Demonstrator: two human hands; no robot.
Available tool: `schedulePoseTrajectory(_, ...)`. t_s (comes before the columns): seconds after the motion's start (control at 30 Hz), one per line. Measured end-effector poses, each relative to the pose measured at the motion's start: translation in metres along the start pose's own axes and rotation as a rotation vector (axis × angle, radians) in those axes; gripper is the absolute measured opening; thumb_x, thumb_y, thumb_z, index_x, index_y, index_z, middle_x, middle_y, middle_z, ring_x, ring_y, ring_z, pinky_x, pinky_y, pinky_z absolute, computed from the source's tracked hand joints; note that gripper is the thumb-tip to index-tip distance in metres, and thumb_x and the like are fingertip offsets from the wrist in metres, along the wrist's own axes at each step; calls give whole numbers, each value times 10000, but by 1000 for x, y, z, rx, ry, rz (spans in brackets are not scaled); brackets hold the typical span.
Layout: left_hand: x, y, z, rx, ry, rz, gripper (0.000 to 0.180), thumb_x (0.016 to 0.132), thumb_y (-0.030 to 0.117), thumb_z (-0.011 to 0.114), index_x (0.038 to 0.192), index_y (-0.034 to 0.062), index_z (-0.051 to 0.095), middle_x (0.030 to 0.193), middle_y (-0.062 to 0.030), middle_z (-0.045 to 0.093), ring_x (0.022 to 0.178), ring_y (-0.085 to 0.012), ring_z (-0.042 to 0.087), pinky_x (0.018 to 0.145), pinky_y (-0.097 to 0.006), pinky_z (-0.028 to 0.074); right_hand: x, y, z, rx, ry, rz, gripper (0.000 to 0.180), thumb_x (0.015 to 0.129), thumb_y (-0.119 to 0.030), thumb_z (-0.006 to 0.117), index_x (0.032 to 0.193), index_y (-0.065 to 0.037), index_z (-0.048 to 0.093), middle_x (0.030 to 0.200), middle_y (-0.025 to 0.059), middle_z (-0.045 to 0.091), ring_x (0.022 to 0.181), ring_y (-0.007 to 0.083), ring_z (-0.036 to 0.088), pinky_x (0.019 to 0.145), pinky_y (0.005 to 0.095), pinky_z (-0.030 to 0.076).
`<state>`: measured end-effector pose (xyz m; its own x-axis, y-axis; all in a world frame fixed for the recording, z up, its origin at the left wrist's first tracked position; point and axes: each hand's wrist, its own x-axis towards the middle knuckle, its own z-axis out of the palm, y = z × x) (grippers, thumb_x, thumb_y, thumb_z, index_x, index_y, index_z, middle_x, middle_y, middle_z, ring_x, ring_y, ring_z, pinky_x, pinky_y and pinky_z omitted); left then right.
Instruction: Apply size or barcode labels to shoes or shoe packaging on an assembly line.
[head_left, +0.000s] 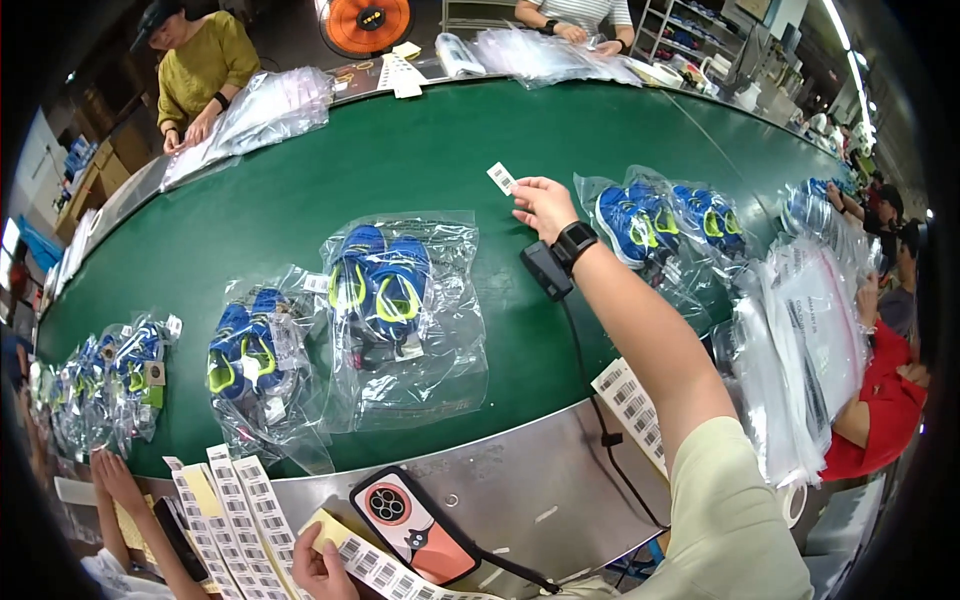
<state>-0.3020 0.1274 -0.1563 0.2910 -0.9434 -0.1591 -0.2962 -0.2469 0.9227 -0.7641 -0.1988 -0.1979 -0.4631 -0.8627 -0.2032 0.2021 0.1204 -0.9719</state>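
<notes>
My right hand [547,208] reaches out over the green conveyor belt [480,140], pinching a small white barcode label [501,179] between thumb and fingertips. At the lower edge my left hand [322,565] grips the end of a strip of barcode labels [375,568] with a bare yellowish backing. Left of my right hand, a clear bag with a pair of blue shoes [385,285] lies flat on the belt. Another bagged blue pair [245,345] sits further left, with a white label near its top. Right of my wrist rest more bagged blue shoes [640,222].
A phone in a patterned case [415,525] lies on the metal ledge [520,470] between my arms. Label sheets [235,520] overlap the left ledge; another sheet [632,405] lies by my right forearm. Clear bags [800,340] pile up at right. Co-workers stand around the belt.
</notes>
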Motion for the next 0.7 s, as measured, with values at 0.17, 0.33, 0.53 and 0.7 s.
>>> schedulePoseTrajectory(0.17, -8, -4, 0, 103, 19, -16, 265, 954, 103, 570, 1184, -23, 607, 831, -37, 623, 677, -78, 527, 599, -214, 423, 3, 5, 18, -117, -247, 135, 93, 836, -92, 686, 865, -15, 642, 780, 33, 607, 627, 97, 534, 495, 233, 449)
schedulePoseTrajectory(0.33, -13, -3, 5, 62, 38, -26, 261, 961, 114, 560, 1176, -26, 607, 822, -17, 603, 676, -72, 503, 595, -213, 408, 24, 19, 40, -275, -351, 145, 67, 843, -59, 664, 853, -4, 626, 667, 8, 552, 507, 58, 464, 377, 200, 346)
schedulePoseTrajectory(0.53, -17, -3, 6, 76, 35, -56, 261, 960, 115, 558, 1177, -21, 605, 844, -20, 604, 686, -76, 496, 607, -219, 411, 37, 26, 51, -543, -329, 46, 107, 767, -87, 717, 729, -9, 654, 580, 70, 540, 427, 109, 437, 368, 279, 324)
schedulePoseTrajectory(0.7, -17, -3, 9, 115, 37, -13, 263, 959, 111, 553, 1186, -13, 602, 912, -43, 630, 716, -86, 517, 645, -227, 434, 19, 27, 71, -896, -233, -184, 254, 712, -194, 780, 866, -5, 710, 853, 178, 686, 934, 353, 659, 824, 398, 525)
